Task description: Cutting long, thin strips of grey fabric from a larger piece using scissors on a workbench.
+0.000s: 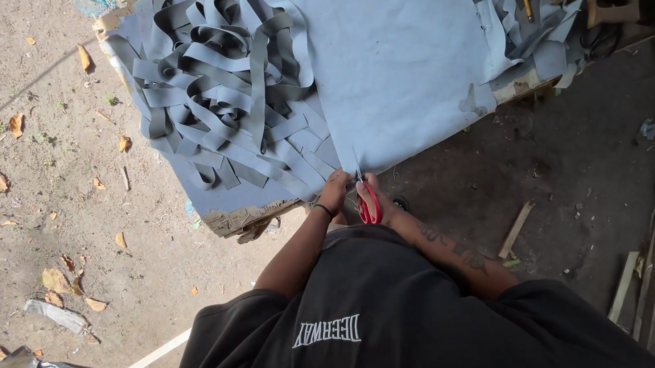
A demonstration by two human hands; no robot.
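A large grey-blue sheet (396, 65) lies flat over a low table. My right hand (377, 197) grips red-handled scissors (367, 203) whose blades meet the sheet's near edge. My left hand (335, 188) pinches that same edge just left of the scissors, beside a thin cut strip. A black band sits on my left wrist. To the left lies a tangled heap of long grey-blue strips (222, 86) cut from the same material.
The table's worn wooden edge (249, 217) shows below the strips. Sandy ground with dry leaves (51, 179) spreads at the left. Dark floor with wood slats (516, 229) lies at the right. More offcuts and a pencil (526, 1) rest at the far right.
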